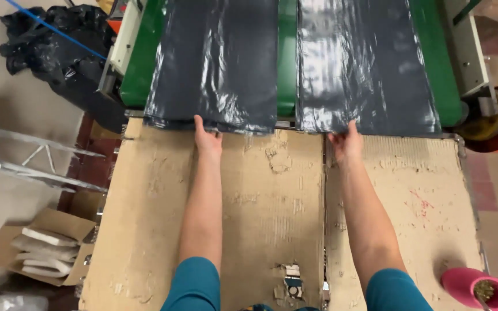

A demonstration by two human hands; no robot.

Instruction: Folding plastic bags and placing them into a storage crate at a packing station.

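A worn, torn cardboard-covered table point(272, 219) abuts a green conveyor belt point(286, 57). The left hand point(207, 137) and right hand point(346, 141) pinch the near edges of two glossy black plastic bag stacks point(214, 69), point(364, 69), which overhang the belt's end within easy reach.

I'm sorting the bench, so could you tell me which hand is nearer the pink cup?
Right. The right hand grips the right stack of dark bags, up-left of the pink cup; the left hand is farther left.
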